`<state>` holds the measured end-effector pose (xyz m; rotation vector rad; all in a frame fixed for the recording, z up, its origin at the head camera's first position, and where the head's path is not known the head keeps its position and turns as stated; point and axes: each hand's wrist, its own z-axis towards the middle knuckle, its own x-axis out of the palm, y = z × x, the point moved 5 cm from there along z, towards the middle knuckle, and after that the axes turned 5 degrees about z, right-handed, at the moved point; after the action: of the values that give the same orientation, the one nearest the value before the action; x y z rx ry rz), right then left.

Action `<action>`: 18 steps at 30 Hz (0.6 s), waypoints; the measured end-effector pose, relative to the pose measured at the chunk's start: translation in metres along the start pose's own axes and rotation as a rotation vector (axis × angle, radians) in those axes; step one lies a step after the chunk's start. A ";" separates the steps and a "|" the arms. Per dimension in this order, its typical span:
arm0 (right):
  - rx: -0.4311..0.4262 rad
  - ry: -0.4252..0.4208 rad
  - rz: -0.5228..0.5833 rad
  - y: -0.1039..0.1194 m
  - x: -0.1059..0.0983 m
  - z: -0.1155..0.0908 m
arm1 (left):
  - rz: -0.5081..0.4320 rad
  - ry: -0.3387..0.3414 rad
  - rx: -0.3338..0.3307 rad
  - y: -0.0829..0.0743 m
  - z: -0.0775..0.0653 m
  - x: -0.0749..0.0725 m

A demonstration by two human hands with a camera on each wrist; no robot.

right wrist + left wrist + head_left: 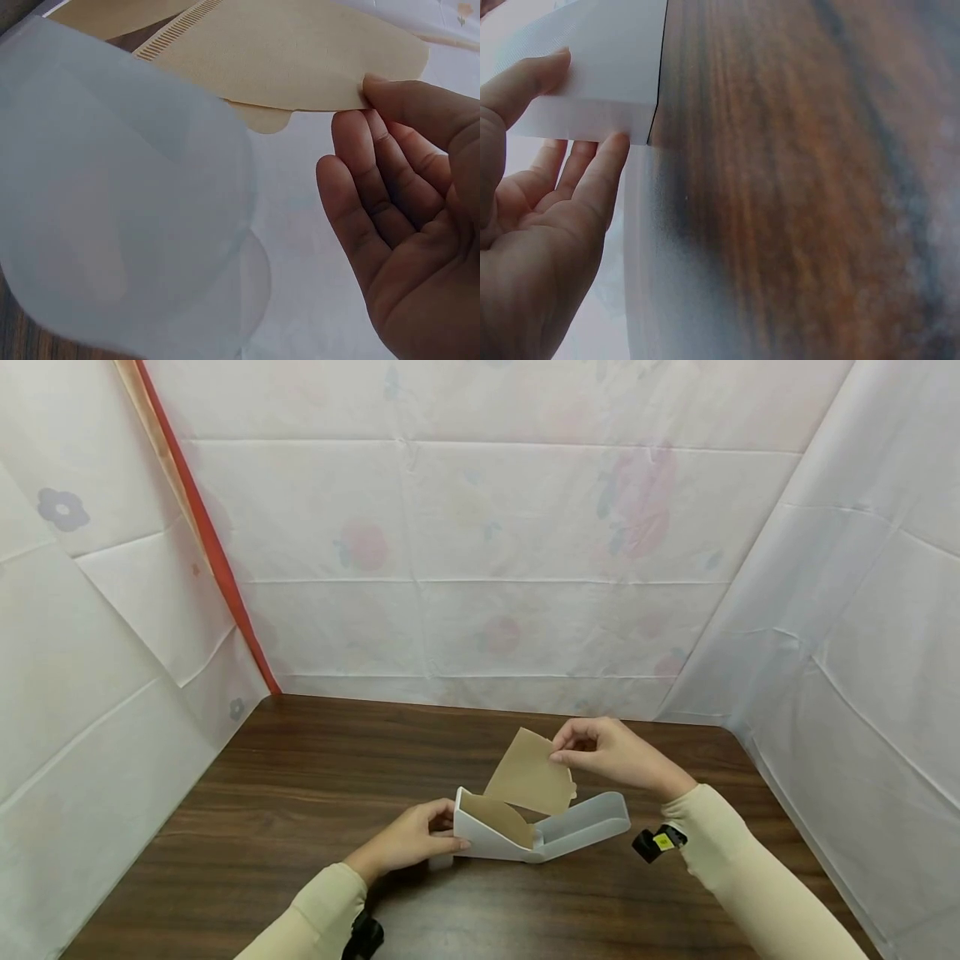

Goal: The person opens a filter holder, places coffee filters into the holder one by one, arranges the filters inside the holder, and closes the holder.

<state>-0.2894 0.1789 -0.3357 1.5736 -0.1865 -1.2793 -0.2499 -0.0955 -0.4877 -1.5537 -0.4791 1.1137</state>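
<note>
A brown paper coffee filter point(530, 772) hangs tilted above a white filter box point(491, 835). My right hand point(611, 752) pinches its upper right corner between thumb and fingers. The filter's crimped edge point(176, 31) shows in the right wrist view. More brown filter paper point(498, 816) stands inside the box. The box's translucent lid point(585, 824) is swung open to the right. My left hand point(411, 837) grips the box's left end, thumb point(544, 73) on the front wall and fingers against the end wall.
The box stands on a dark wood-grain table point(300, 777). White patterned sheets point(465, 527) hang behind the table and on both sides. A red strip point(202, 518) runs down the back left corner. A black wrist camera point(658, 842) sits on the right sleeve.
</note>
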 end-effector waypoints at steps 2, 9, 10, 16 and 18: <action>-0.008 0.003 0.002 0.000 0.002 0.001 | -0.004 0.002 -0.004 -0.001 -0.001 0.000; -0.037 0.001 -0.008 0.003 0.013 0.003 | -0.009 0.003 -0.015 -0.001 -0.001 0.000; -0.044 -0.004 -0.013 0.004 0.014 0.003 | -0.008 0.003 -0.014 0.000 -0.001 0.000; -0.070 -0.016 -0.021 0.005 0.025 0.005 | 0.016 0.002 -0.006 0.000 0.000 0.000; -0.078 -0.012 -0.024 0.004 0.030 0.005 | 0.020 0.002 -0.001 0.001 0.000 -0.001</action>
<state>-0.2795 0.1542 -0.3503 1.5063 -0.1241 -1.2999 -0.2505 -0.0959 -0.4880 -1.5634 -0.4640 1.1268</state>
